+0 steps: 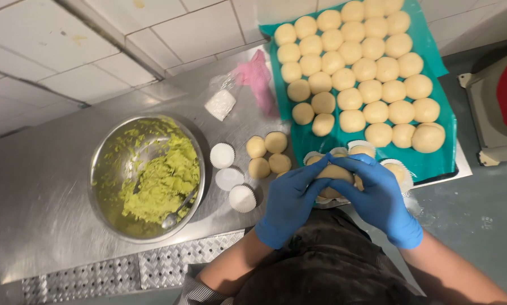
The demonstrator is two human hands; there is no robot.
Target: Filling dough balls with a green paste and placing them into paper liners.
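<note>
Head view looks straight down on two blue-gloved hands meeting over the near edge of a steel counter. The left hand and the right hand are both closed round one pale dough ball, fingers curled over its top from either side so that only a strip of it shows between them. The ball sits cupped between the palms, above the counter's edge, which looks like a grip for shaping or sealing it rather than for carrying it.

Just beyond the fingertips, a few dough pieces in white paper cups stand on the near edge of a green sheet. Farther beyond the right hand, that sheet bears many rows of plain dough balls, set close but mostly apart, probably so that they do not stick.

Just out from the left hand lie four loose dough balls in a cluster, and next to them three empty paper cups, all within easy reach. Well out to the left stands a metal bowl of green paste with a spoon resting in it. Beyond the loose balls lie a small clear bag of white powder and a pink bag.
</note>
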